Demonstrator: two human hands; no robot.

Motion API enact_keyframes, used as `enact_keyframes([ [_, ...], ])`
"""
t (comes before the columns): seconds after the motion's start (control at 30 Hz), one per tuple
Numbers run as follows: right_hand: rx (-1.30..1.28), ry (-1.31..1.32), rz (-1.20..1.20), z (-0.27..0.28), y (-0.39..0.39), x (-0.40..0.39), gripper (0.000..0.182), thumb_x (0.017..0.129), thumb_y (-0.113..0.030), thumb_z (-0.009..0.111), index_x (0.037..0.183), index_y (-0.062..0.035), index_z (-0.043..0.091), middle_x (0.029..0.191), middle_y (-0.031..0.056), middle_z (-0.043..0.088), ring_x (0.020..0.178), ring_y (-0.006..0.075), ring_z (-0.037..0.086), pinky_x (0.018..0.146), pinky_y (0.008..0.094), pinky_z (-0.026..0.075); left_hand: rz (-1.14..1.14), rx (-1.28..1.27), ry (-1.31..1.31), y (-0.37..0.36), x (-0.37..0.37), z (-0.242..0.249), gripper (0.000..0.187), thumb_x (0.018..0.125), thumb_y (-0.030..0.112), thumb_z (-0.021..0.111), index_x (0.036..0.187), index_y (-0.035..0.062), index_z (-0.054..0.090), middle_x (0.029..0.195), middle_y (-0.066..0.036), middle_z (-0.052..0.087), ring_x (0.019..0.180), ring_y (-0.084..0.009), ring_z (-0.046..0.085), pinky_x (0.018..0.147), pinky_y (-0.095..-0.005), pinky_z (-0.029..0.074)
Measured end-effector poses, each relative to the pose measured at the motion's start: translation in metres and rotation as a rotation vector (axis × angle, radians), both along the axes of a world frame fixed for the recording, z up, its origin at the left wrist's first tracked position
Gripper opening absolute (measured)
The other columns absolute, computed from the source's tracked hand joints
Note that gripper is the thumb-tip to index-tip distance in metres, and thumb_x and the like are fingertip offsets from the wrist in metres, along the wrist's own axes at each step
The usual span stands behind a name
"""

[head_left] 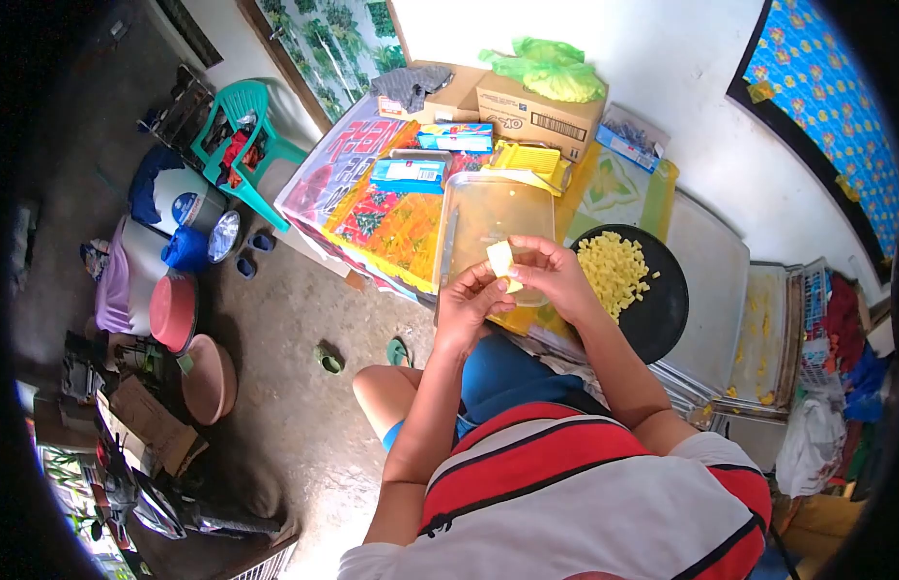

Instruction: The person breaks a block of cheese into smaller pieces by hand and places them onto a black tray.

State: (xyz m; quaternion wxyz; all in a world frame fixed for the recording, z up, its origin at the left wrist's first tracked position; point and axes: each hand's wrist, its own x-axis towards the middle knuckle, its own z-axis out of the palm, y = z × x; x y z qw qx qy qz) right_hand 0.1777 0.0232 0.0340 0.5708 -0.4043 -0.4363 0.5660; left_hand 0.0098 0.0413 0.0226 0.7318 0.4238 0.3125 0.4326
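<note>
Head view looks down on both hands meeting over the near edge of a cluttered table. Left hand (466, 307) is curled, its fingers closed round the lower part of a pale yellow piece of food (500, 259), which stands up between the two hands. Right hand (556, 274) is also partly closed, its fingertips pinching the same piece from the other side, so the two hands touch it together. Whether either hand also holds a blade cannot be told.

Directly beyond the hands lies a clear plastic tray (488, 215), with the piece held over its near end. Just to the right of the right hand sits a black round pan (662, 309) carrying a heap of small yellow diced bits (612, 273). Farther right of that are flat metal trays (720, 280), some with yellow scraps on them.

Beyond the clear tray stand a yellow plastic container (531, 159), blue boxes (411, 174) and a cardboard box (536, 111) with a green plastic bag (546, 68) on top. A colourful printed cloth (391, 222) covers the table to the left of the hands.

Well to the left, on the bare concrete floor (275, 329), are a green plastic chair (242, 135), round basins (174, 309) and scattered slippers (328, 360).
</note>
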Motion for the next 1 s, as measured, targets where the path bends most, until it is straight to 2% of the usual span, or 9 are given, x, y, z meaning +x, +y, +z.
enact_keyframes([
  [0.13, 0.0, 0.023, -0.007, 0.001, 0.001, 0.002, 0.042, 0.082, -0.004, 0.068, 0.121, -0.0006, 0.054, 0.102, 0.008, 0.066, 0.088, 0.0127, 0.062, 0.077, 0.026, 0.051, -0.025, 0.0, -0.023, 0.002, 0.0, 0.004, 0.027, 0.087, 0.002, 0.06, 0.114, -0.003, 0.057, 0.092, -0.009, 0.064, 0.074, -0.0138, 0.065, 0.068, -0.0269, 0.058],
  [0.3, 0.037, 0.033, 0.068, 0.004, -0.001, 0.004, 0.048, 0.082, -0.002, 0.066, 0.128, -0.0015, 0.05, 0.109, 0.0097, 0.062, 0.094, 0.0135, 0.061, 0.08, 0.0272, 0.051, -0.025, -0.013, -0.052, 0.004, 0.0, 0.005, 0.028, 0.088, 0.003, 0.06, 0.116, -0.0031, 0.056, 0.092, -0.01, 0.065, 0.074, -0.0152, 0.066, 0.069, -0.0271, 0.058],
  [0.43, 0.095, -0.047, 0.091, 0.013, -0.005, 0.007, 0.053, 0.083, 0.001, 0.063, 0.132, -0.0029, 0.045, 0.114, 0.0109, 0.059, 0.102, 0.0148, 0.058, 0.085, 0.0275, 0.049, -0.018, -0.04, -0.059, 0.006, 0.0, 0.007, 0.032, 0.093, 0.017, 0.055, 0.119, -0.0021, 0.054, 0.092, -0.01, 0.065, 0.074, -0.0175, 0.066, 0.07, -0.0297, 0.058],
  [0.53, 0.211, -0.125, -0.025, 0.017, -0.007, 0.002, 0.052, 0.081, 0.002, 0.062, 0.131, -0.0045, 0.048, 0.113, 0.0102, 0.061, 0.103, 0.0168, 0.058, 0.088, 0.0292, 0.048, -0.063, -0.18, -0.093, 0.009, -0.002, 0.007, 0.038, 0.095, 0.027, 0.053, 0.12, -0.0009, 0.052, 0.092, -0.01, 0.065, 0.075, -0.0185, 0.066, 0.07, -0.0304, 0.058],
  [0.6, 0.368, -0.416, -0.084, 0.02, -0.009, 0.002, 0.051, 0.08, 0.003, 0.061, 0.13, -0.0058, 0.05, 0.114, 0.0095, 0.061, 0.105, 0.018, 0.058, 0.091, 0.031, 0.046, -0.194, -0.371, -0.127, 0.014, -0.007, 0.011, 0.041, 0.094, 0.031, 0.055, 0.12, 0.0, 0.051, 0.09, -0.009, 0.064, 0.074, -0.0171, 0.065, 0.069, -0.028, 0.057],
  [0.73, 0.556, -0.76, -0.112, 0.022, -0.007, 0.002, 0.051, 0.078, 0.005, 0.057, 0.127, -0.007, 0.053, 0.116, 0.0093, 0.06, 0.109, 0.019, 0.056, 0.094, 0.0333, 0.044, -0.184, -0.353, -0.232, 0.014, 0.003, 0.028, 0.037, 0.091, 0.027, 0.059, 0.116, 0.0, 0.054, 0.092, -0.011, 0.065, 0.077, -0.0196, 0.067, 0.07, -0.0282, 0.057],
  [0.83, 0.578, -0.741, -0.206, 0.024, -0.007, 0.005, 0.052, 0.079, 0.006, 0.056, 0.13, -0.0065, 0.05, 0.118, 0.0093, 0.059, 0.11, 0.0198, 0.055, 0.094, 0.0347, 0.044, -0.154, -0.27, -0.215, 0.019, 0.007, 0.024, 0.033, 0.089, 0.019, 0.062, 0.115, -0.0009, 0.055, 0.096, -0.012, 0.065, 0.081, -0.0195, 0.067, 0.071, -0.0275, 0.057],
  [0.9, 0.469, -0.384, -0.212, 0.019, -0.009, 0.003, 0.051, 0.081, 0.004, 0.057, 0.131, -0.005, 0.048, 0.119, 0.0095, 0.058, 0.11, 0.0189, 0.054, 0.093, 0.0343, 0.045, -0.123, -0.201, -0.213, 0.021, 0.007, 0.026, 0.031, 0.088, 0.012, 0.063, 0.115, -0.0014, 0.056, 0.099, -0.012, 0.065, 0.084, -0.0189, 0.066, 0.071, -0.0267, 0.057],
  [1.0, 0.276, -0.018, -0.182, 0.016, -0.009, 0.002, 0.05, 0.085, 0.0, 0.06, 0.132, -0.0027, 0.045, 0.119, 0.0099, 0.058, 0.109, 0.0162, 0.054, 0.09, 0.032, 0.046, -0.037, -0.103, -0.202, 0.019, 0.016, 0.035, 0.029, 0.088, 0.004, 0.059, 0.116, -0.003, 0.055, 0.1, -0.012, 0.065, 0.087, -0.02, 0.067, 0.073, -0.0289, 0.059],
])
